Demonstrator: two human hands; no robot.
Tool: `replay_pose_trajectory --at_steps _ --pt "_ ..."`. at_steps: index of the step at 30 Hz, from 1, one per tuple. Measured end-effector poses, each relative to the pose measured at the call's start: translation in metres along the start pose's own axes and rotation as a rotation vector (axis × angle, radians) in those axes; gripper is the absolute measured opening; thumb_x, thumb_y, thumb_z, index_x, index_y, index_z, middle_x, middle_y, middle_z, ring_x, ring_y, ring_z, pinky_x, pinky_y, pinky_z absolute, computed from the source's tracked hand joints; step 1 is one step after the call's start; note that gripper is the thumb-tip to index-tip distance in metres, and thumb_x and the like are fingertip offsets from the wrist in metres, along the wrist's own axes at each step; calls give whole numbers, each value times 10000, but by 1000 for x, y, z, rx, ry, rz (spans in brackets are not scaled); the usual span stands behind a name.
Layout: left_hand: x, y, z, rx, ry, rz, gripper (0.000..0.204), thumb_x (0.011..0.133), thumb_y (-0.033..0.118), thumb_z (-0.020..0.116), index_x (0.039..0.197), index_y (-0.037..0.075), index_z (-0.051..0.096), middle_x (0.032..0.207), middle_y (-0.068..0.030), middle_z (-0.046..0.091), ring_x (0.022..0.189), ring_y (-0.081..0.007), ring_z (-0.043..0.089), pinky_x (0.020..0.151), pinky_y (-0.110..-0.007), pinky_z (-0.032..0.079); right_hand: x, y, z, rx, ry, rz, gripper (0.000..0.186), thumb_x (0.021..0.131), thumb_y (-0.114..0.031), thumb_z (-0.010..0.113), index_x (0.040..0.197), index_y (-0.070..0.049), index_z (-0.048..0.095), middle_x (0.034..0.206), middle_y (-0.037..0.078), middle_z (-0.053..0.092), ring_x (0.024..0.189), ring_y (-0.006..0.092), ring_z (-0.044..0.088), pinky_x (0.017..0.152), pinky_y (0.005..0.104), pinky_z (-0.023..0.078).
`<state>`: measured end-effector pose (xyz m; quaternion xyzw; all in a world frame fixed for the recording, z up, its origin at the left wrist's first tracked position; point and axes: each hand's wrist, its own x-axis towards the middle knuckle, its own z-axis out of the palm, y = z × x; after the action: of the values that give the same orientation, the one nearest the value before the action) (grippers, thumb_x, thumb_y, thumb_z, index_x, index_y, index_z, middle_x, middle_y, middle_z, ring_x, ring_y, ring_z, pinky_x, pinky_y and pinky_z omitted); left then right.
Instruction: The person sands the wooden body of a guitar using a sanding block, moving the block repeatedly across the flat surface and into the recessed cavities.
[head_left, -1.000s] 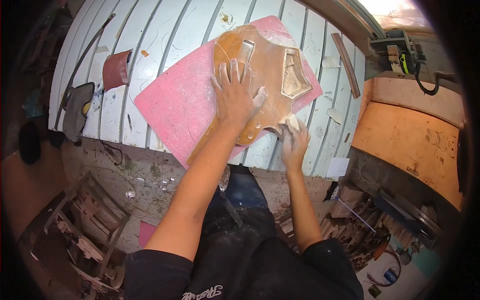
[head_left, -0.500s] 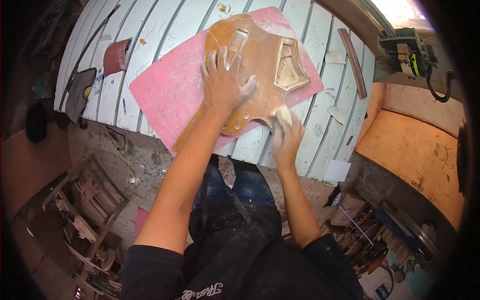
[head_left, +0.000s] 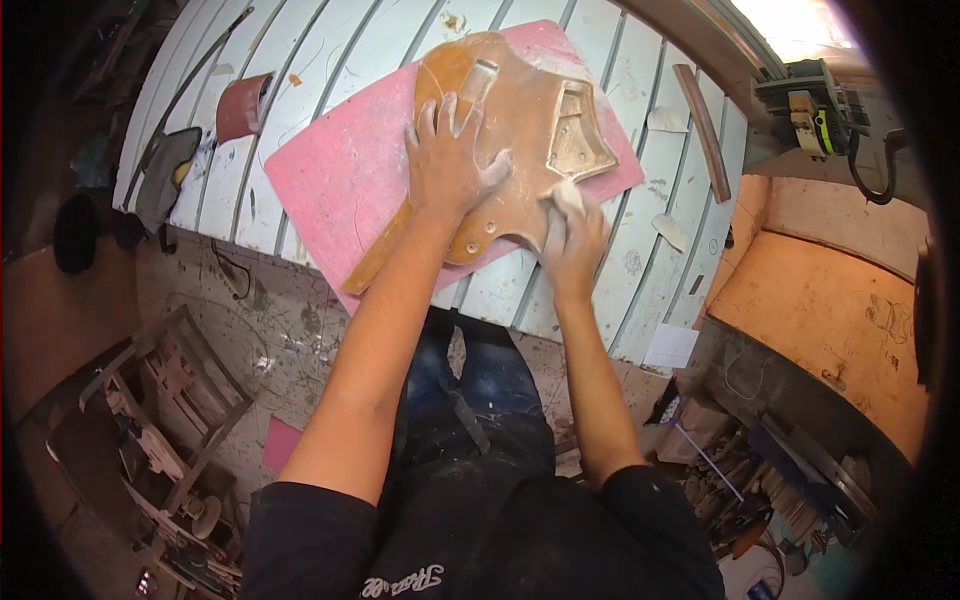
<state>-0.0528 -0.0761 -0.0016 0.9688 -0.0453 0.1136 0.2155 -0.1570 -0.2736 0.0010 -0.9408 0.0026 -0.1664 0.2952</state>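
Observation:
A brown wooden electric guitar body (head_left: 522, 120) lies dusty on a pink mat (head_left: 325, 185). Near its right end is a large routed cavity, with a smaller slot nearer the far edge. Across the face of the body rests my left hand (head_left: 445, 170), palm down with fingers spread. My right hand (head_left: 576, 248) pinches a pale folded piece of sandpaper (head_left: 567, 195) against the body's right-hand edge, just below the large cavity. Part of the sandpaper is hidden by my fingers.
Pale scraps (head_left: 669, 232) and a curved wooden strip (head_left: 705, 135) lie on the white slatted table (head_left: 490, 290) at the right. To the left are a curled reddish-brown sheet (head_left: 243, 107) and a grey cloth-like item (head_left: 168, 175). Wooden frames (head_left: 190, 390) stand below left.
My right hand has moved slightly away from me along the body's edge, carrying the sandpaper closer to the large cavity. My left hand stays spread on the body.

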Motion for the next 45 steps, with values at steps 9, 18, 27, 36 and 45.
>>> replay_pose_trajectory --at_steps 9,18,27,36,45 --pt "1 -1 1 29 -10 5 783 846 529 778 1494 131 590 1612 -224 463 1481 -476 388 1196 -655 339 7 -14 8 8 36 109 245 950 -80 730 1183 -118 794 1327 196 667 1268 413 576 1092 494 430" --pt "0 -5 0 21 17 20 792 861 529 769 1517 128 576 1614 -228 455 1484 -479 380 1200 -655 328 -16 -5 7 -8 69 34 243 965 -99 729 1202 -121 781 1329 189 672 1235 400 607 1069 504 444" --pt "-5 -10 -4 16 -17 24 790 871 521 765 1521 116 570 1637 -234 433 1502 -487 369 1204 -662 322 -27 -16 0 31 -21 147 265 986 -95 708 1243 -59 762 1424 201 623 1293 388 553 1123 471 402" --pt "-4 -7 -4 17 -37 45 793 911 521 723 1559 102 537 1646 -252 421 1509 -508 355 1204 -693 295 -26 -12 3 6 -7 156 263 988 -83 693 1240 -58 763 1439 192 617 1303 383 540 1136 470 396" --pt "-2 -10 5 45 -63 91 764 970 549 640 1571 90 527 1660 -289 383 1526 -547 311 1174 -768 264 -26 -5 4 -14 33 135 305 951 -77 717 1247 -111 786 1412 188 632 1274 387 560 1128 468 413"
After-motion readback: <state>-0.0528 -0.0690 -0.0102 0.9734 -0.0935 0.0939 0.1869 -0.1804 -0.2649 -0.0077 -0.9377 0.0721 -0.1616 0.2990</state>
